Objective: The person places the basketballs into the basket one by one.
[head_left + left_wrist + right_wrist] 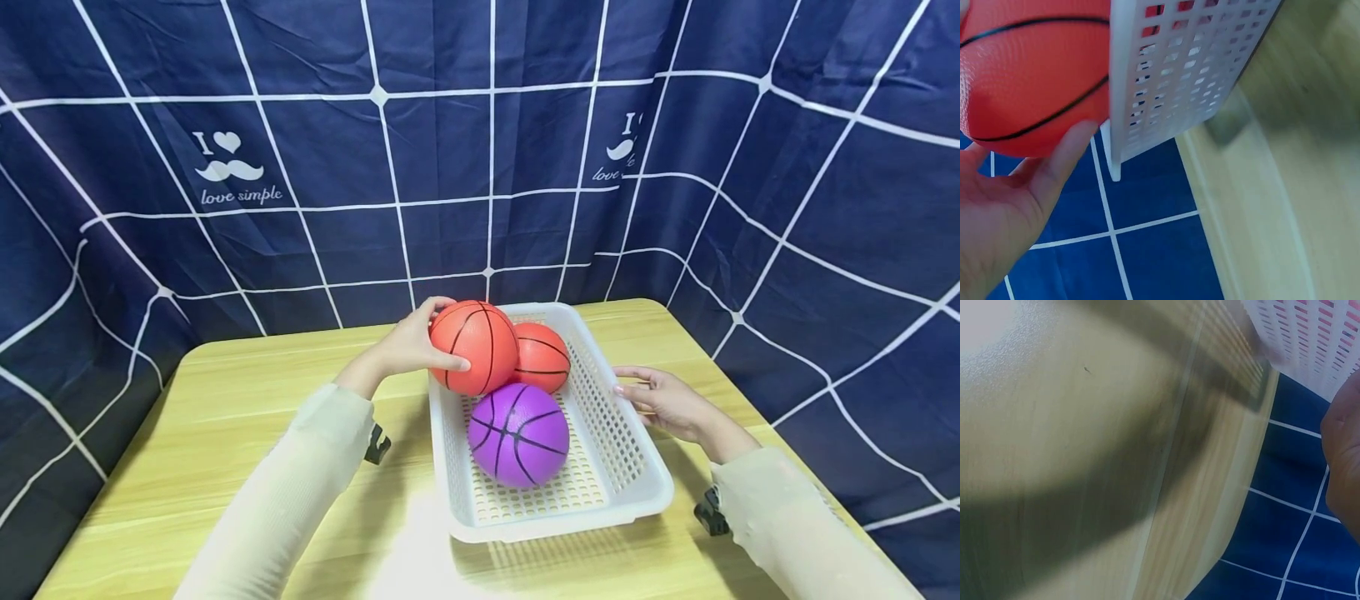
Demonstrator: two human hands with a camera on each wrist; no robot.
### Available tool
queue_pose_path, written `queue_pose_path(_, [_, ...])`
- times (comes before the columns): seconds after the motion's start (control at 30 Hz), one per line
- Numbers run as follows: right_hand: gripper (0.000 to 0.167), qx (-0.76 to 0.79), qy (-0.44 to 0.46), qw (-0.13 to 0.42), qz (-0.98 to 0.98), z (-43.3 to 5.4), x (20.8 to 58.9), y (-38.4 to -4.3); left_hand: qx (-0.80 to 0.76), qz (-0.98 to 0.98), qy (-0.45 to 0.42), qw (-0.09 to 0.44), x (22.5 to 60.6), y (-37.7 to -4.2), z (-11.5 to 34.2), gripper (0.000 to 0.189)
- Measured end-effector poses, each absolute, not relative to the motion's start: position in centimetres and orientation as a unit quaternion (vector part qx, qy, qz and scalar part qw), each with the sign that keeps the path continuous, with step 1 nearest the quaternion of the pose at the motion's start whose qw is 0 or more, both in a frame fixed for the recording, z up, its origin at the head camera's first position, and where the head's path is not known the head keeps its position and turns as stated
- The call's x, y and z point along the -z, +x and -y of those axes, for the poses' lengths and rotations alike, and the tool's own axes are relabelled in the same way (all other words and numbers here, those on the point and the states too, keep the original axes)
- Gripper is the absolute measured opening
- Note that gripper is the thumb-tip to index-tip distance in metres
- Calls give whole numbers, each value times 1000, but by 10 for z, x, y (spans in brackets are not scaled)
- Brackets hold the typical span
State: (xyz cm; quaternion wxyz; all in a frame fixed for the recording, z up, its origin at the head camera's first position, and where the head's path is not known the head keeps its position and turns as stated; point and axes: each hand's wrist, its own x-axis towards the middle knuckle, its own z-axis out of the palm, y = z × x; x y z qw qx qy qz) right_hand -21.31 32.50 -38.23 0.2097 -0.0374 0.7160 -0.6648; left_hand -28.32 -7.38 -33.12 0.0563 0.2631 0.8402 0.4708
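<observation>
A white plastic basket (558, 526) with perforated walls stands on the table. Inside it, a purple ball (519, 435) with black basketball lines sits toward the near end, and a red-orange ball (546, 358) lies behind it. My left hand (408, 342) grips another red-orange basketball (472, 346) over the basket's left rim, thumb on the near side and fingers round the back. In the left wrist view this ball (1035, 75) is beside the basket wall. With fingers extended, my right hand (667, 404) touches the basket's right outer side; part of that hand (1344, 456) shows in the right wrist view.
The wood-grain table (247, 417) reaches out on both sides of the basket. A dark blue curtain (322, 167) with white grid lines surrounds its back and sides. Black devices (712, 512) are worn near both wrists.
</observation>
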Motion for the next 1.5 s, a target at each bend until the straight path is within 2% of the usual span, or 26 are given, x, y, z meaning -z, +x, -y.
queue_pose_path(0.13, [55, 664, -40, 210, -716, -325, 382, -213, -506, -821, 247, 99, 334, -278, 73, 86])
queue_pose_path(0.47, [56, 668, -37, 211, -713, -326, 383, -213, -461, -844, 242, 128, 338, -271, 68, 82])
queue_pose_path(0.83, [57, 667, -37, 211, -714, -326, 381, -212, -360, -892, 258, 96, 350, -273, 77, 72])
queue_pose_path(1.07, [53, 672, -39, 214, -708, -326, 382, -214, -402, -866, 281, 98, 349, -274, 80, 95])
queue_pose_path(1.23, [52, 672, -40, 214, -707, -325, 382, -215, -415, -855, 295, 100, 347, -276, 78, 92])
queue_pose_path(1.5, [54, 673, -31, 210, -709, -325, 383, -215, -370, -877, 300, 65, 343, -280, 69, 86])
